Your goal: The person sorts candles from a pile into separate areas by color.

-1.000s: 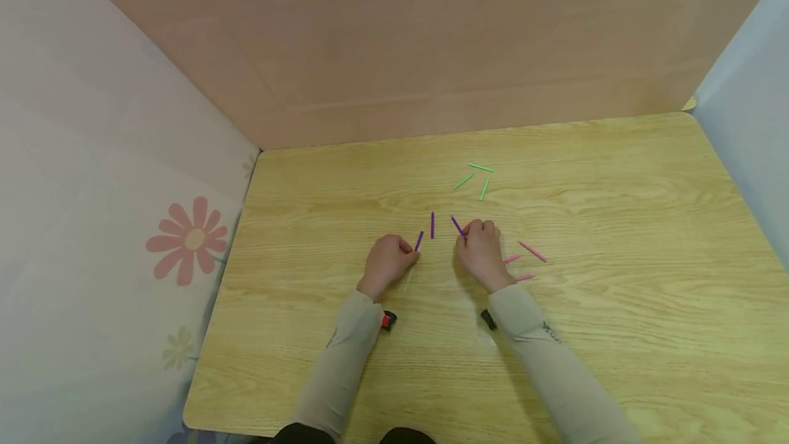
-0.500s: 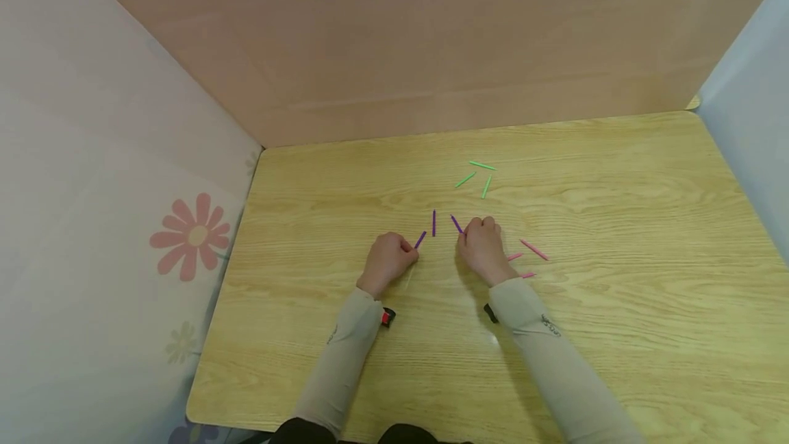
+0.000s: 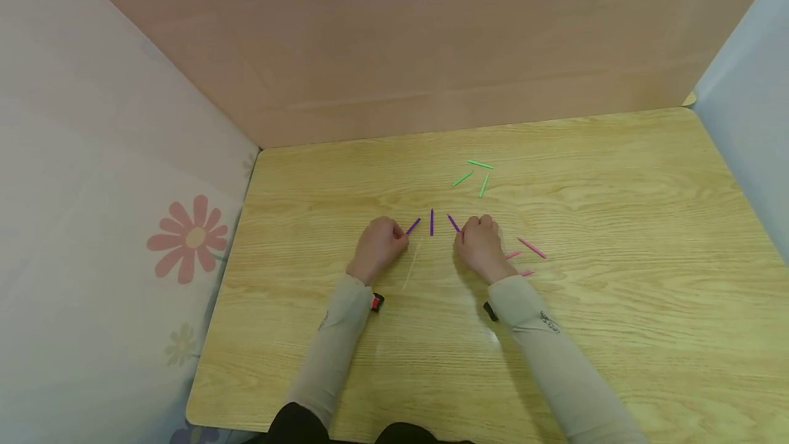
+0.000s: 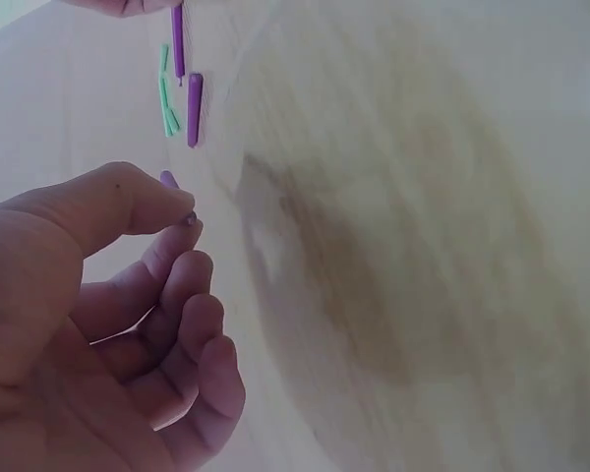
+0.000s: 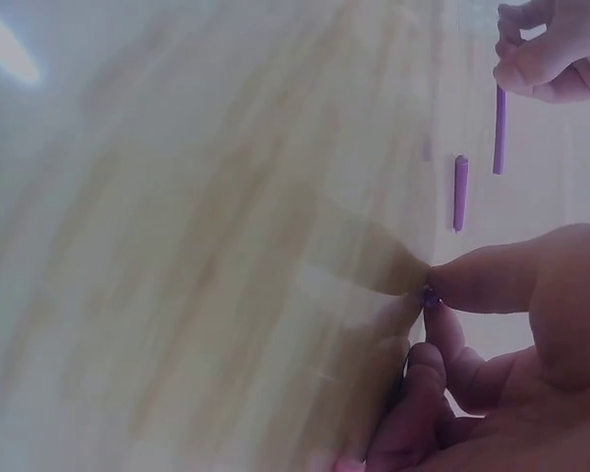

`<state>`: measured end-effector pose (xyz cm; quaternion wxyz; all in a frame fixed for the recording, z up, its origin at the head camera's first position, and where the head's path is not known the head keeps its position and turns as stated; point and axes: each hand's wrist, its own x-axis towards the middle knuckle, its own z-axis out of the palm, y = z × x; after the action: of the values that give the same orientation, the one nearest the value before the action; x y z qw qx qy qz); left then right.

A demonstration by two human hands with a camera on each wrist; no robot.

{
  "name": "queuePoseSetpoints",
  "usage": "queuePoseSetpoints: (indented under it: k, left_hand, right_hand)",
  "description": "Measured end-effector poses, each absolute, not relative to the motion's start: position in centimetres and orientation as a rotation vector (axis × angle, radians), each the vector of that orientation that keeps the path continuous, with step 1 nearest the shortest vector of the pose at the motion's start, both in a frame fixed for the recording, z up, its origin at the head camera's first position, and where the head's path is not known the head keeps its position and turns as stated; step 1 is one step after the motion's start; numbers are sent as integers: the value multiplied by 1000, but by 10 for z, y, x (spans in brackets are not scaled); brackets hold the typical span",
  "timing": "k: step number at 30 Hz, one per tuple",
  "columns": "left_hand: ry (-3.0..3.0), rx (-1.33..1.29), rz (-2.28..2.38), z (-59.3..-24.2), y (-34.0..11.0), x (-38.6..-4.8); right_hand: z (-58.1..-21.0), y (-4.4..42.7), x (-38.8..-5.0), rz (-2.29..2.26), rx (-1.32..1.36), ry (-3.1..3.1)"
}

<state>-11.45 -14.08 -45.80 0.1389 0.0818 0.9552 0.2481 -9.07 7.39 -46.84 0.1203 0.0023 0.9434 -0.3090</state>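
Observation:
My left hand (image 3: pixel 377 249) pinches the near end of a thin purple stick (image 3: pixel 414 226) between thumb and forefinger; its other fingers curl loosely. On the right, my right hand (image 3: pixel 481 249) pinches another purple stick (image 3: pixel 453 223) by its near end. Most of that stick is hidden in the right wrist view, where only its tip (image 5: pixel 431 295) shows between the fingertips. A third purple stick (image 3: pixel 432 223) lies between the two, pointing away from me, touched by neither hand. The outer sticks slant toward it at their far ends.
Beyond the purple sticks, three green sticks (image 3: pixel 481 164) lie in a loose triangle. Several pink sticks (image 3: pixel 532 247) lie right of my right hand, partly covered by it. The wooden table (image 3: pixel 296 225) ends at a brown back wall (image 3: pixel 431 53) and a flowered left wall (image 3: pixel 92 190).
My left hand has moved a little left and away from me with its purple stick, which now slants more. The right hand has stayed nearly in place.

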Motion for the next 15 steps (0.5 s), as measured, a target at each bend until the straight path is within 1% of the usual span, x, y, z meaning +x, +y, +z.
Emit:
queuePoseSetpoints:
  k: [7, 15]
  left_hand:
    - [2802, 277, 602, -452, -142, -131]
    - [2837, 351, 499, -452, -138, -144]
  right_hand:
    - [-470, 74, -92, -893, 6, 2755]
    - [-470, 74, -91, -901, 1, 2752]
